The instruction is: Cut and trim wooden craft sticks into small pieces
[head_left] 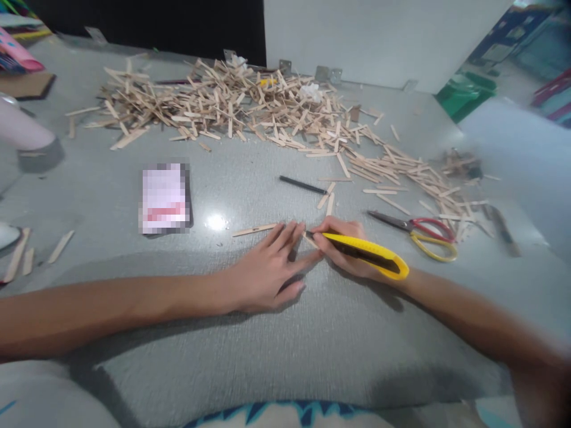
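My right hand (345, 244) is closed around a yellow utility knife (363, 252), its blade end pointing left and down at a wooden popsicle stick (254, 230). My left hand (274, 264) lies flat over that stick, fingers spread, pressing it to the grey table. The stick's left end shows beyond my fingers, with a dark mark on it; its middle is hidden under them. Just behind my hands are a dark pen-like rod (303, 185) and a few short stick pieces (330, 204). Right of my right hand rest scissors (413, 229) with red and yellow handles.
A long heap of popsicle sticks (232, 107) spreads along the back and right. A pixelated box-like item (164, 197) sits at left. Loose sticks (61, 246) and a pinkish cylinder (22, 128) are farther left. A blurred knife-like tool (504, 229) lies at far right.
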A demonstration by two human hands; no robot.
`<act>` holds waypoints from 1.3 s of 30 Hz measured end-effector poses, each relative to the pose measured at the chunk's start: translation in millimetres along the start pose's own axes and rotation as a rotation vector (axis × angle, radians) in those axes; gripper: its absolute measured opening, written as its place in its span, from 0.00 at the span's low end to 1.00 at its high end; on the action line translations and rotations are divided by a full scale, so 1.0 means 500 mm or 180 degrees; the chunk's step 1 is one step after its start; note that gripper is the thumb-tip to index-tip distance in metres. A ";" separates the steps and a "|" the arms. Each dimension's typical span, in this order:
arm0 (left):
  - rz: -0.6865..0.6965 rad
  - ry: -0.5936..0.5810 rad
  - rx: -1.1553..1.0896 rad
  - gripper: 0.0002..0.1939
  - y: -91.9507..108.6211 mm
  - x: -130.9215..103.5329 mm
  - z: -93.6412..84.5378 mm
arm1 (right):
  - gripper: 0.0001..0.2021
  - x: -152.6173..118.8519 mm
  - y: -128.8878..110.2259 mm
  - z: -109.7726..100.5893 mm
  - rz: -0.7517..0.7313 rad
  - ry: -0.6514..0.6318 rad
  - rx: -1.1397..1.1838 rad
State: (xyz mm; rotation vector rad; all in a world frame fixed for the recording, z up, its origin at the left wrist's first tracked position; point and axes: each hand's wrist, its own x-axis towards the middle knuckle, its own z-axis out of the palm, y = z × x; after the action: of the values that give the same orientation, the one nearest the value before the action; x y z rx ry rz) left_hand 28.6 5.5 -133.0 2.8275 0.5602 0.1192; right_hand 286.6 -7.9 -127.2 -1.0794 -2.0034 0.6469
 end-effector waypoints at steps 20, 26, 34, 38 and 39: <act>0.0172 0.0168 0.0024 0.36 -0.004 0.003 0.002 | 0.10 0.003 -0.001 0.002 -0.0154 0.0038 -0.0030; 0.0175 0.0209 -0.0041 0.37 -0.006 0.001 0.005 | 0.11 0.004 -0.001 0.001 -0.0093 -0.0010 -0.0023; 0.0143 0.0103 0.0005 0.35 -0.003 0.003 0.001 | 0.11 0.003 -0.004 -0.001 -0.0017 -0.0037 -0.0063; 0.0149 0.0117 0.0027 0.35 -0.003 0.003 0.000 | 0.11 0.002 0.000 0.001 -0.0033 -0.0021 -0.0031; 0.0150 0.0125 0.0020 0.35 -0.004 0.003 0.000 | 0.11 0.002 0.001 0.002 -0.0036 -0.0017 -0.0013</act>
State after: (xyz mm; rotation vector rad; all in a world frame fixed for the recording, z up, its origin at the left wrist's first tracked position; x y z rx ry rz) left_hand 29.5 7.8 -133.3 2.8511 0.5031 0.1824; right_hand 285.8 -7.1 -127.5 -1.0691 -2.0149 0.6410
